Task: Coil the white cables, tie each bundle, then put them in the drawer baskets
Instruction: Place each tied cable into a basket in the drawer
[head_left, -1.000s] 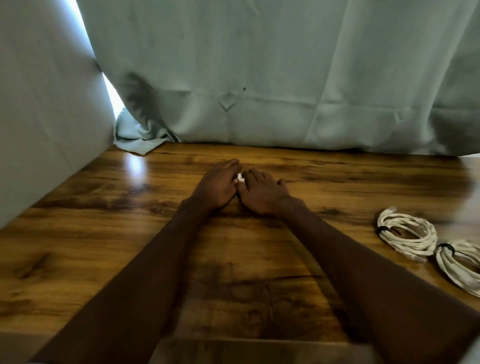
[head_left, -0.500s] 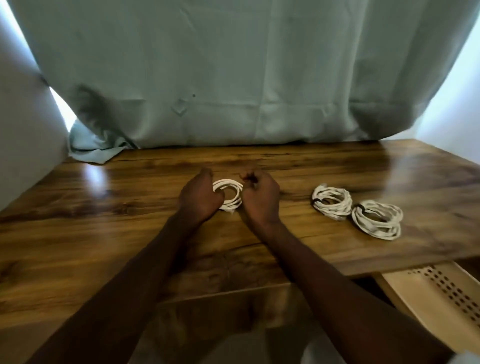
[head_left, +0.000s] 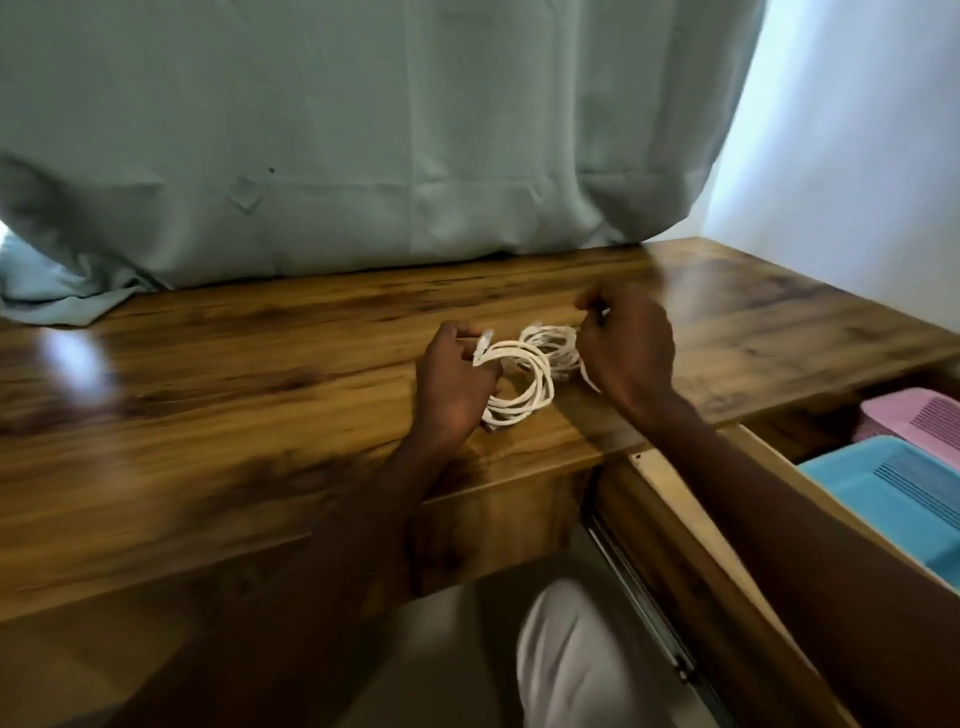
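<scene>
Your left hand (head_left: 453, 384) has its fingers curled around one side of a coiled white cable (head_left: 522, 382), with a plug end poking out near your thumb. Your right hand (head_left: 626, 353) is bunched up over a second white cable bundle (head_left: 553, 343) just behind the first; the frame's blurry there, so I can't tell if those fingers are actually pinching it or something small like a tie. Both coils sit just above the wooden desk (head_left: 234, 415), right next to each other, maybe touching.

Progress-wise, I'd say you're mid-job. The coiling looks done on these two, but I can't spot a tie on the front one, so that's probably still to do. The open drawer (head_left: 675, 499) is off to your right with a blue basket (head_left: 893, 499) and a pink basket (head_left: 914, 421), and I see no cables in either, so all the stowing is left.
</scene>
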